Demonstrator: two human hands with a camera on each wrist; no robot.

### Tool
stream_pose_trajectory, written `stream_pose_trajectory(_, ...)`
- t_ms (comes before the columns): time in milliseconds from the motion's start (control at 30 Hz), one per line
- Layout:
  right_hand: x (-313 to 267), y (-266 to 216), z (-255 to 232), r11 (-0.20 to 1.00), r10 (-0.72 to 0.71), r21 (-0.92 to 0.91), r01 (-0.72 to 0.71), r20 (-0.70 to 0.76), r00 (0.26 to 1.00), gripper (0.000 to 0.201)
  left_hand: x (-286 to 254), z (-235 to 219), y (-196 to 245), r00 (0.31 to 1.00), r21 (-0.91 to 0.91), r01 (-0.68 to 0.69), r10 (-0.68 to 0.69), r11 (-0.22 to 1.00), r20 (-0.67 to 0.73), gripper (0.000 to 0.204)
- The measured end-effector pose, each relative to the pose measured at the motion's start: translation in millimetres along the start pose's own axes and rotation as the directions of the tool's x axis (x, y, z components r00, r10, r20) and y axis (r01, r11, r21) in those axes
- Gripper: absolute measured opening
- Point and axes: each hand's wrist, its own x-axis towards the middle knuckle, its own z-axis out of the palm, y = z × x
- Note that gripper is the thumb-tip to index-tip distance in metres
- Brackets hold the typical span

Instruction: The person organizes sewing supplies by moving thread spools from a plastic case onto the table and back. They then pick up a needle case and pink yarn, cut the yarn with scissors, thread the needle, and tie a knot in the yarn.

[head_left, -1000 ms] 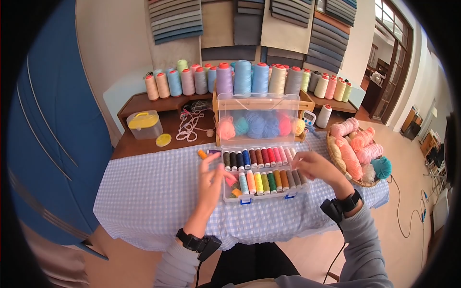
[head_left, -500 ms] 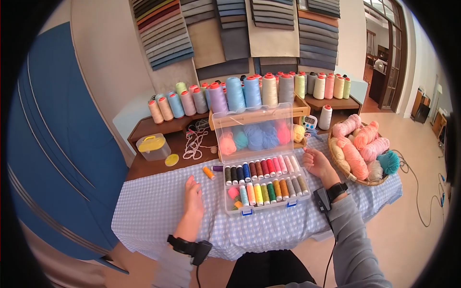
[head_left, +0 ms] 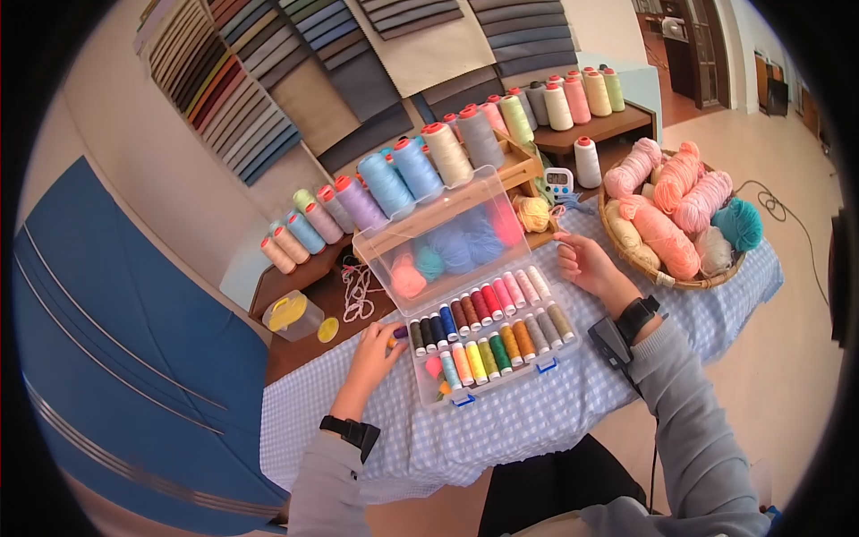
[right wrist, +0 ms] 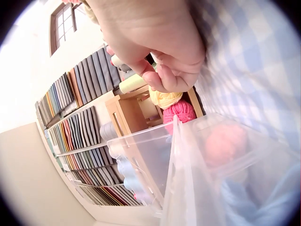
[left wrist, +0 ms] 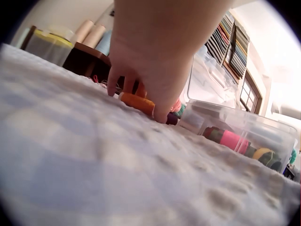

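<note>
My left hand (head_left: pixel 367 360) reaches down at the left end of the clear thread case (head_left: pixel 573 345), with fingers and thumb around an orange spool (left wrist: pixel 137 102) lying on the checked cloth. A purple spool (head_left: pixel 401 332) lies just beyond, beside the case; in the left wrist view it shows past the thumb. Spools of many colours stand in two rows in the case, whose clear lid (head_left: pixel 369 259) is raised. My right hand (head_left: pixel 586 267) hovers near the case's back right corner, fingers loosely curled, nothing visible in them; in the right wrist view this hand (right wrist: pixel 160 52) is above the lid.
A wicker basket of yarn (head_left: pixel 667 279) is at the right. Behind the lid stands a wooden rack (head_left: pixel 519 170) with large cones on top. A small timer (head_left: pixel 558 183) and a white cone (head_left: pixel 587 163) are near it. A yellow-lidded tub (head_left: pixel 293 317) sits back left.
The head view has tilted and swung. My left hand has moved from the cloth in front to the loose orange spool and closed around it. My right hand has stayed beside the case's back right corner.
</note>
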Motion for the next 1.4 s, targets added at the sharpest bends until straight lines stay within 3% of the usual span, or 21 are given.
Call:
stream_pose_trajectory(233, 2.3, 2.7, -2.0, 0.999, 0.008, -0.046, -0.008, -0.014, 1.000, 0.013, -13.6, -7.4, -4.2, 0.999, 0.155, -0.020, 0.013, 0.988, 0.048, 0.027)
stream_pose_trajectory(367, 1.5, 3.4, -2.6, 0.999, 0.003, -0.052, -0.004, -0.006, 1.000, 0.013, -19.1, -27.5, -0.4, 0.996, 0.076, 0.076, -0.073, 0.994, -0.044, 0.025)
stream_pose_trajectory(467, -0.8, 4.2, 0.5, 0.997, -0.015, -0.073, 0.013, -0.023, 1.000, 0.013, -18.6, -54.4, 29.1, 0.993, 0.015, 0.091, -0.089, 0.996, -0.078, 0.022)
stream_pose_trajectory(533, -0.7, 4.1, 0.2, 0.997, -0.019, -0.070, 0.017, -0.019, 1.000, 0.013, -18.6, -63.8, 43.7, 0.990, 0.040, -0.125, 0.127, 0.991, -0.061, 0.022)
stream_pose_trajectory(567, -0.3, 4.3, -0.3, 0.997, -0.019, -0.078, 0.018, -0.014, 1.000, 0.013, -18.7, -68.9, 55.1, 0.990, 0.043, -0.126, 0.128, 0.991, -0.055, 0.022)
stream_pose_trajectory(633, 1.2, 4.4, -1.5, 0.997, -0.018, -0.070, 0.016, -0.022, 1.000, 0.013, -16.8, -76.8, 78.7, 0.957, 0.202, -0.272, 0.242, 0.941, 0.160, 0.026)
stream_pose_trajectory(733, 1.0, 4.2, -2.7, 0.998, -0.010, -0.058, 0.008, -0.019, 1.000, 0.013, -12.2, -78.6, 93.3, 0.909, 0.075, -0.341, 0.308, 0.937, 0.280, 0.029)
stream_pose_trajectory(867, -0.3, 3.4, -2.1, 0.999, -0.012, -0.054, 0.010, -0.034, 0.999, 0.014, -7.9, -77.2, 100.9, 0.882, -0.048, -0.325, 0.321, 0.944, 0.346, 0.037)
stream_pose_trajectory(1033, 0.5, 4.8, -4.0, 0.998, -0.025, -0.058, 0.024, -0.018, 1.000, 0.014, -7.3, -80.4, 104.9, 0.965, -0.246, -0.124, 0.174, 0.961, 0.196, 0.078)
stream_pose_trajectory(1067, 0.6, 4.8, -3.6, 0.998, -0.021, -0.062, 0.020, -0.019, 1.000, 0.014, -8.1, -77.7, 105.5, 0.965, -0.245, -0.123, 0.173, 0.962, 0.197, 0.078)
stream_pose_trajectory(1133, 1.4, 4.9, -3.5, 0.997, -0.021, -0.069, 0.020, -0.021, 1.000, 0.014, -10.0, -65.6, 108.5, 0.978, -0.524, 0.001, 0.108, 0.852, 0.178, 0.091)
stream_pose_trajectory(1267, 1.9, 5.2, -4.3, 0.996, -0.027, -0.082, 0.025, -0.021, 0.999, 0.015, -13.0, -44.7, 110.1, 0.968, -0.579, 0.021, 0.127, 0.815, 0.215, 0.098)
stream_pose_trajectory(1333, 2.0, 5.3, -4.9, 0.996, -0.029, -0.086, 0.028, -0.017, 0.999, 0.015, -12.3, -43.5, 114.0, 0.948, -0.368, -0.123, 0.218, 0.922, 0.230, 0.099)
stream_pose_trajectory(1400, 2.0, 5.2, -5.1, 0.996, -0.031, -0.089, 0.030, -0.014, 0.999, 0.015, -13.4, -38.7, 108.7, 0.947, -0.320, -0.141, 0.222, 0.937, 0.232, 0.099)
